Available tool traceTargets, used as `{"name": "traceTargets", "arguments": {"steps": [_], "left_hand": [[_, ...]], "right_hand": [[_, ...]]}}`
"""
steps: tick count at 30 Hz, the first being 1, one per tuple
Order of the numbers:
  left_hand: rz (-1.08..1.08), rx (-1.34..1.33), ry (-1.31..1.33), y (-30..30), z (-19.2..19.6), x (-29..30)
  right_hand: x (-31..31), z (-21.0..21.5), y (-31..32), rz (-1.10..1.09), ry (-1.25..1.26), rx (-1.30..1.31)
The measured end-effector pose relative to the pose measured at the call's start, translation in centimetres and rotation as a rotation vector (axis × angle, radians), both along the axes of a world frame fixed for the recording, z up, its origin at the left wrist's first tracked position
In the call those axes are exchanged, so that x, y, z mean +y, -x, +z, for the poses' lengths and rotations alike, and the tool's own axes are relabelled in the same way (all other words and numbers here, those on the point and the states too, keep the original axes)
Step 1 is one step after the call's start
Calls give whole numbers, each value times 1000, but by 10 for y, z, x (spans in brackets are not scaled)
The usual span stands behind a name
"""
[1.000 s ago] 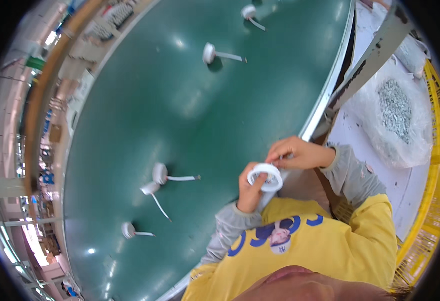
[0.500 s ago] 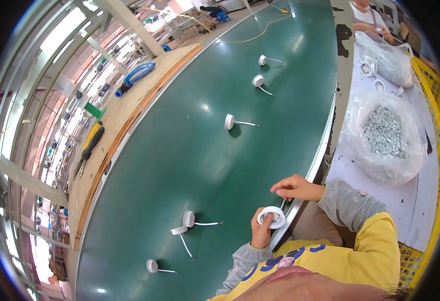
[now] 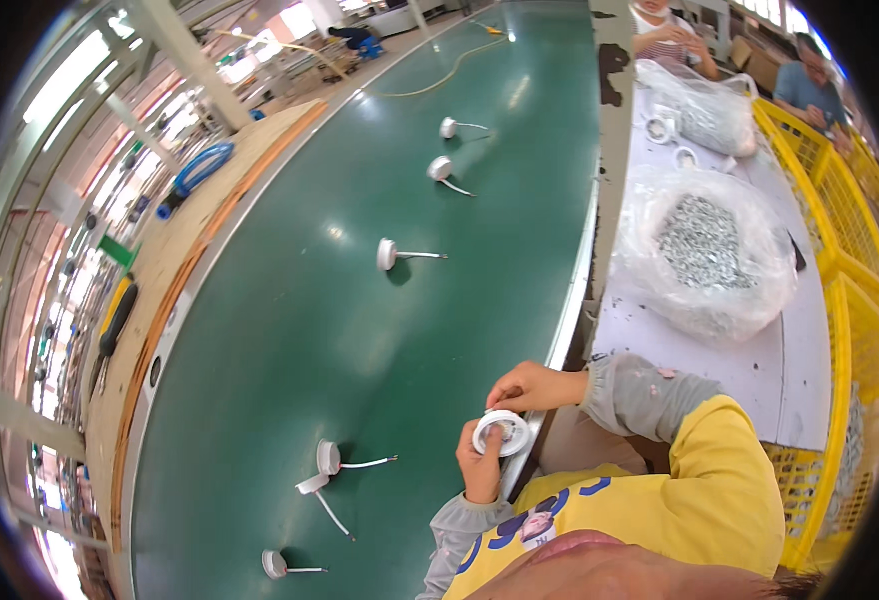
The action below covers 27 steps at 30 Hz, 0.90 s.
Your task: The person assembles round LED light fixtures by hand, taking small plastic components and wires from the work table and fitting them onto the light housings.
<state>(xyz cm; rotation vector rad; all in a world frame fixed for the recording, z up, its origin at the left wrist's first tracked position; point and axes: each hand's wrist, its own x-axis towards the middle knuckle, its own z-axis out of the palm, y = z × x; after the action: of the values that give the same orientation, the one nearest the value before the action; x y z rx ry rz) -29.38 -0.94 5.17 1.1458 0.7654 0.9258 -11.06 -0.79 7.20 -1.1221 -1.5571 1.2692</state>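
A white ring-shaped housing is in my left hand, which is closed on it with the thumb inside the ring. My right hand is at the far rim of the housing, thumb and fingertips pinched together. A small white bit shows at those fingertips, but what they hold is too small to make out. To the left, on the green belt, lie similar round white parts with short white cables, among them a near one, a pair touching or almost touching and one farther up.
At my right a white table bears an open clear bag of small metal pieces and another filled bag. Yellow crates line its far side. Two people sit beyond. A yellow-black tool lies on the wooden ledge.
My right hand has come down to the housing's rim and its fingers have closed into a pinch. My left hand still grips the housing. The whole view has turned a little to the right.
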Motion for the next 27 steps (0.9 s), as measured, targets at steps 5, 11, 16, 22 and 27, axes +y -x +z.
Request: {"name": "traceTargets", "arguments": {"steps": [5,11,16,22,27], "left_hand": [[-41,-35,0,0,-9,1],[-78,-39,18,-1,-7,1],[-5,22,-33,3,-15,5],[87,-28,-68,2,-19,6],[34,-36,58,-1,-16,6]], "right_hand": [[-4,6,-3,-24,7,-14],[-5,0,-3,-59,53,69],[-2,1,-1,-53,23,38],[-3,-4,0,-61,-1,-7],[-3,-10,-7,-70,-27,-68]]}}
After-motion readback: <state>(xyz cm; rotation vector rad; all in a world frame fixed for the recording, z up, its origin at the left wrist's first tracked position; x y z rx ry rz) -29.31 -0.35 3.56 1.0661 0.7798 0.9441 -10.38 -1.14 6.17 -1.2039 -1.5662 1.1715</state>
